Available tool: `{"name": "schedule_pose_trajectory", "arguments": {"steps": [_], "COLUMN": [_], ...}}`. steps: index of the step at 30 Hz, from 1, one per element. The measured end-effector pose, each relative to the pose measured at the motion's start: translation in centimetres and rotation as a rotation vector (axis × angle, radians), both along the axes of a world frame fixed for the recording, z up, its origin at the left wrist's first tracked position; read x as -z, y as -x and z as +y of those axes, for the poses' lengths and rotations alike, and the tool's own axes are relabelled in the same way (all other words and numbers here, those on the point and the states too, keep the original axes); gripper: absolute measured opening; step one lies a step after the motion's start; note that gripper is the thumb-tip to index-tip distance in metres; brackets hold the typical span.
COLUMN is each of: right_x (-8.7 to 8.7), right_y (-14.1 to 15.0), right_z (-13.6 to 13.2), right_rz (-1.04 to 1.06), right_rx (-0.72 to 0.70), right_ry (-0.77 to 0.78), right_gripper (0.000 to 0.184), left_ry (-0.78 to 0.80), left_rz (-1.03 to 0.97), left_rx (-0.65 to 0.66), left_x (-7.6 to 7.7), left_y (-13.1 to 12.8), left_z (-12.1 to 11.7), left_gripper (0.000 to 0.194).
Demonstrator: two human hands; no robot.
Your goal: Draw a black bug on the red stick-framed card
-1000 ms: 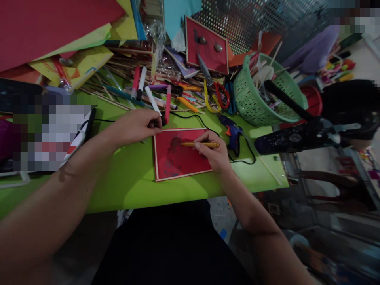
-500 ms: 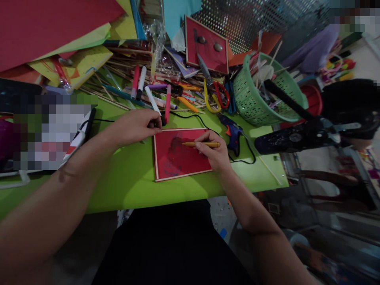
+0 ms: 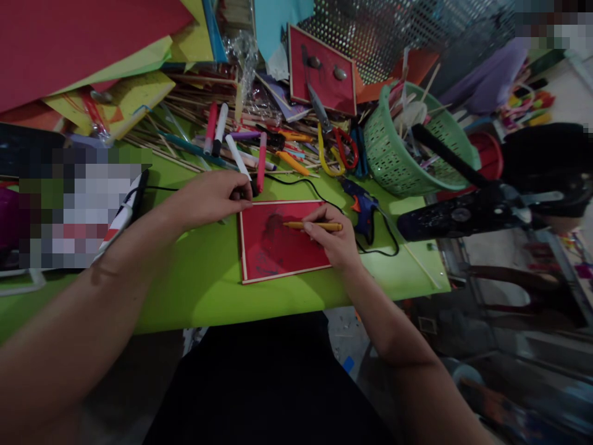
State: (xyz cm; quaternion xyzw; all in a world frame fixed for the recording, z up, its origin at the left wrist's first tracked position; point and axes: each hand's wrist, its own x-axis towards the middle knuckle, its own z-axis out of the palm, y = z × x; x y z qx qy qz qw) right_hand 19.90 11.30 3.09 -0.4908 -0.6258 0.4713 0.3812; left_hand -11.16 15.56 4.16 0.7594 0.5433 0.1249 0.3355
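A red framed board [image 3: 282, 244] with dark smudged marks lies flat on the lime-green table [image 3: 204, 290]. My right hand [image 3: 336, 238] is closed round a thin yellow-orange brush or pencil [image 3: 312, 225], whose tip rests on the board's dark patch. My left hand [image 3: 210, 196] lies at the board's upper left corner, fingers curled and pressing on the frame edge, with a small dark object under the fingertips that I cannot make out.
Markers [image 3: 238, 154], wooden sticks and scissors [image 3: 333, 139] are heaped behind the board. A blue glue gun [image 3: 364, 207] with a black cord lies to the right. A green basket [image 3: 407, 154], a second red board [image 3: 322, 71] and coloured paper sheets [image 3: 92, 49] stand further back.
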Motion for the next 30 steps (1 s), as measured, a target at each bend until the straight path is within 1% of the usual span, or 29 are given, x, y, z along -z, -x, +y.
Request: {"name": "schedule_pose_trajectory", "arguments": {"steps": [5,9,15,18,22,30], "right_x": [-0.12,-0.22,-0.12,-0.18,-0.19,-0.08], "right_y": [0.01,0.08,0.17,0.18,0.13,0.02], "right_z": [0.00,-0.05,-0.06,-0.08,-0.09,0.02], "right_rz": [0.016,0.017,0.053,0.041,0.023,0.015], "right_rx": [0.010,-0.022,-0.007,-0.019,0.007,0.026], "right_ry": [-0.004,-0.003,-0.018,0.004,0.001,0.008], "right_gripper": [0.030,0.030,0.024,0.028,0.030,0.026], "left_ry": [-0.003,-0.009,-0.008,-0.002,0.000,-0.028], "left_rz": [-0.014,-0.014,-0.009,-0.009,-0.014,-0.011], "left_rx": [0.011,0.013,0.013,0.015,0.011,0.027], "left_x": [0.18,0.38,0.34,0.37,0.48,0.21], "left_y": [0.13,0.25,0.23,0.28,0.35,0.28], "left_z": [0.11,0.12,0.12,0.17,0.16,0.09], "left_gripper": [0.024,0.023,0.025,0.026,0.024,0.023]}}
